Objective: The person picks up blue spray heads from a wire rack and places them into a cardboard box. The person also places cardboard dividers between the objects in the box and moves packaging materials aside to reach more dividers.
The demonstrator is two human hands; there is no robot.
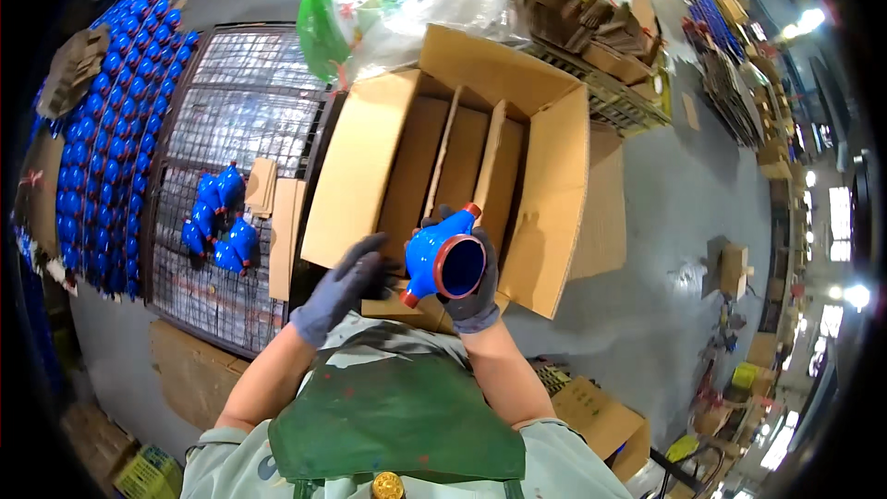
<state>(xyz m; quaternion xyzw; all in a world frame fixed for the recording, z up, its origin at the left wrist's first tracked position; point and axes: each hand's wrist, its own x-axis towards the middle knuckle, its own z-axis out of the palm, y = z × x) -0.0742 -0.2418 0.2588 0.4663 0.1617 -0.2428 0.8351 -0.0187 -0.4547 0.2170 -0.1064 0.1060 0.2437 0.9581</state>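
A glossy blue hollow casting (424,253), like a meter or valve body, has a wide reddish-brown rim around its round opening and smaller reddish-brown ends. My gloved right hand (480,294) grips it from the right side and beneath, over the near edge of a cardboard box. My left hand (344,294), in a dark grey glove, is just left of the casting, its fingers stretched out with nothing seen in them. The open cardboard box (356,169) stands in front of me, with upright cardboard dividers (445,152) making long compartments.
On my left, a wire-mesh table (249,83) bears several blue castings (222,192) and cardboard strips (282,240). Beyond it are stacked rows of blue castings (111,139). Plastic bags (434,0) lie behind the box; flattened cardboard (601,23) fills a crate at far right.
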